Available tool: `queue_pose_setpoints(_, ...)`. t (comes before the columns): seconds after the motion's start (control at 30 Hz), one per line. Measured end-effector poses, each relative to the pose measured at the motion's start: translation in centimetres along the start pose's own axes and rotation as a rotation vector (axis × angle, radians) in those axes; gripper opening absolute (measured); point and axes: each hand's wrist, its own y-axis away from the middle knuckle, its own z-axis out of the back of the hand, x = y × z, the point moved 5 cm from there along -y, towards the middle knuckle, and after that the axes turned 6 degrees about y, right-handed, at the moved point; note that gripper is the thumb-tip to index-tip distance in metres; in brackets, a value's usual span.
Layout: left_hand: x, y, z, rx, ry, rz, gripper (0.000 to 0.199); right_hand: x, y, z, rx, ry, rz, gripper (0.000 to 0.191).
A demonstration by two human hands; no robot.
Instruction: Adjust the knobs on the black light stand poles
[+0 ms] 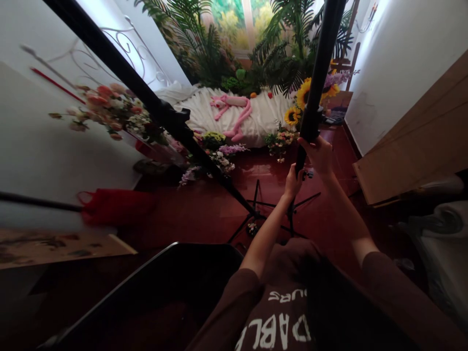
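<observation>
A black light stand (pixel 317 78) rises in front of me, its legs spread on the red floor. My left hand (pixel 293 181) is wrapped round its lower pole. Higher up, my right hand (pixel 319 153) grips the same stand just beneath a collar with a clamp knob. A small knob (pixel 309 174) sticks out beside my left hand. To the left, a second black stand (pixel 153 105) slants across the view, apart from both hands. The upper ends of both stands run out of the picture.
A white-draped platform (pixel 270 119) with a pink plush toy (pixel 234 109) lies ahead. Sunflowers (pixel 303 95), pink flowers (pixel 106 102) and palm leaves (pixel 292 34) surround it. A red bag (pixel 113 207) sits left; a wooden panel (pixel 420 131) leans right. A dark, rimmed panel (pixel 175 273) is close below.
</observation>
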Motion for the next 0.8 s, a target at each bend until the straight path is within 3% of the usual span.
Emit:
queue_pose_setpoints(0.13,0.0,0.1,0.1,-0.009,-0.012,-0.012,0.033,-1.7,2.7,1.9,0.009,-0.006,-0.006,0.041)
queue_pose_setpoints(0.27,0.0,0.1,0.1,-0.007,-0.016,-0.004,0.034,-5.3,6.6,3.5,0.098,0.088,-0.022,0.032)
queue_pose_setpoints(0.43,-0.2,0.1,0.0,-0.028,-0.021,0.016,0.035,-9.4,9.6,3.4,0.239,0.132,-0.053,0.039)
queue_pose_setpoints(0.6,-0.2,0.2,0.0,-0.040,-0.031,-0.002,0.039,-11.0,10.0,2.2,0.216,0.050,-0.114,0.044)
queue_pose_setpoints(0.8,-0.3,0.2,0.1,-0.020,-0.029,0.011,0.041,-11.2,8.7,1.3,0.154,0.034,-0.113,0.043)
